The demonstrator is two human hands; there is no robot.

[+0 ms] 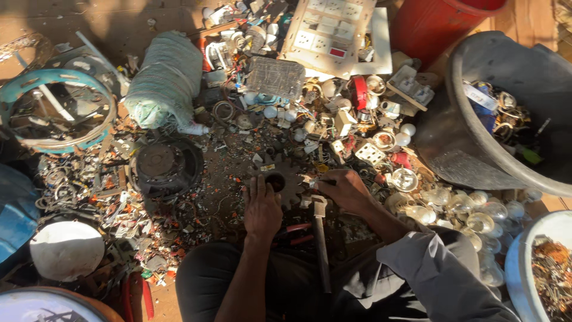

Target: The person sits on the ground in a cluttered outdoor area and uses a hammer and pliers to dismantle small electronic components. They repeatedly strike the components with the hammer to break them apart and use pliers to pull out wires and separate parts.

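At far left a round blue-rimmed metal fan frame (56, 110) is laid on the littered ground, with a white dome-shaped cover (67, 250) below it. Further right a bundle wrapped in pale green woven sacking (165, 80) is seen, and beneath it a black round speaker-like housing (165, 167).

At centre a dark toothed steel gear wheel with a round centre hole (285, 177) is lain flat among small scrap. The left hand (262, 209) is spread flat, fingers released and extended, its fingertips resting on the gear's lower left edge. Just right of this hand, a hammer with a grey metal head and long wooden handle (320, 238) is laid on the ground, beside red-handled pliers (293, 234).

The right hand (345, 189) is placed at the gear's right edge, fingers curled inward around a small item; what is grasped cannot be told.

Above, a white plastic switch panel (328, 33) is noted. At right, clear glass bulbs (471, 209) are heaped below a large grey plastic tub (476, 149) of scrap.
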